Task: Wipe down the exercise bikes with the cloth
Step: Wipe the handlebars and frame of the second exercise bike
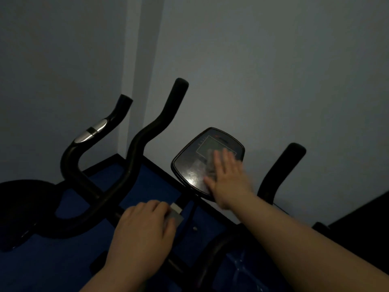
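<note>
Dim room, head view angled down over the bars. Your right hand (226,180) lies flat on the bike's console (207,161), fingers (226,160) straight and spread, pressing the cloth (210,165) against the lower right part of the display; only a pale, blurred bit of cloth shows past the fingers on their left side. The heel of that hand sits at the console's near edge, and the fingertips reach the screen's lower right corner. The console's left half and top edge are uncovered, with a faint sheen on the lower panel. Your left hand (145,232) curls over the centre of the handlebar (134,165), gripping it just beside a grey clamp block (175,213) on the stem; the knuckles face up. Two curved black bars rise to the left of the console, the farther one carrying a silver grip sensor (92,131). Another black bar (280,171) stands up just right of the console, close beside your right wrist. The grey wall (273,60) runs right behind the console and bars. Blue floor mat (147,186) shows between the bars below, and a dark seat-like shape (25,211) fills the lower left.
</note>
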Available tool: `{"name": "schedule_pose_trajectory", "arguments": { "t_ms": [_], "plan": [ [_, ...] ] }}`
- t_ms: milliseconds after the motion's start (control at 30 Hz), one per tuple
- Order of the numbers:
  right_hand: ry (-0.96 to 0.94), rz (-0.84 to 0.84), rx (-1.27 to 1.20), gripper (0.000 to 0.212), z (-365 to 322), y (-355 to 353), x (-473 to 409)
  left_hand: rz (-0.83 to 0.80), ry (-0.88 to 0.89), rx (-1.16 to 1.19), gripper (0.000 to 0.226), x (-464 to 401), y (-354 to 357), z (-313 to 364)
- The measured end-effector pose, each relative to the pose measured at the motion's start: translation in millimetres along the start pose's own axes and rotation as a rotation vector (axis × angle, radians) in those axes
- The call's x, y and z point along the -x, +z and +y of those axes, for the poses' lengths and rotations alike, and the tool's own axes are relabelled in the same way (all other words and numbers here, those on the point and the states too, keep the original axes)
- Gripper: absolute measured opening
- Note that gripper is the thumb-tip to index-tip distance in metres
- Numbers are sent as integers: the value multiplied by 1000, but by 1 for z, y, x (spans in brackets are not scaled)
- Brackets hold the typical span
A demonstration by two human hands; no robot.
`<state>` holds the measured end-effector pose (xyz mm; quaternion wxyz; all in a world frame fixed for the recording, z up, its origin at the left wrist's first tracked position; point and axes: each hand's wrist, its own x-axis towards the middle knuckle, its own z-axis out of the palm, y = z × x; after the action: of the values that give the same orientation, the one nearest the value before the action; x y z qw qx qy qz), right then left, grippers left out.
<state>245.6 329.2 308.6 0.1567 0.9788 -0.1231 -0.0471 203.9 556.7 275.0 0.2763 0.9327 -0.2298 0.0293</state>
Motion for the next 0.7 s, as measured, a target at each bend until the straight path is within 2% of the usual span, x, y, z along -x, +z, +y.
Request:
{"name": "schedule_pose_trajectory", "arguments": {
  "t_ms": [100, 200, 300, 367, 433, 567, 700],
  "plan": [
    [185, 107, -140, 72, 11, -13, -32, -4, -1, 0, 29, -1, -1, 0],
    [199, 205, -223, 69, -13, -27, -64, -6, -14, 9, 28, -1, 0, -1],
    [10, 194, -239, 68, -45, -26, -57, -3, -20, 9, 30, -1, 0, -2],
    [-171, 98, -222, 69, -55, -17, -31, -4, -8, -1, 29, -2, 0, -2],
    [-222, -31, -133, 72, -44, -9, -5, -8, 2, -12, 28, -2, 0, -1],
    [37, -147, 103, 77, -4, -5, 19, -27, 0, 6, 28, -1, -1, -1],
    [251, -74, -76, 78, 2, -22, -25, -18, -13, 1, 27, -1, 0, 0]
  ]
}}
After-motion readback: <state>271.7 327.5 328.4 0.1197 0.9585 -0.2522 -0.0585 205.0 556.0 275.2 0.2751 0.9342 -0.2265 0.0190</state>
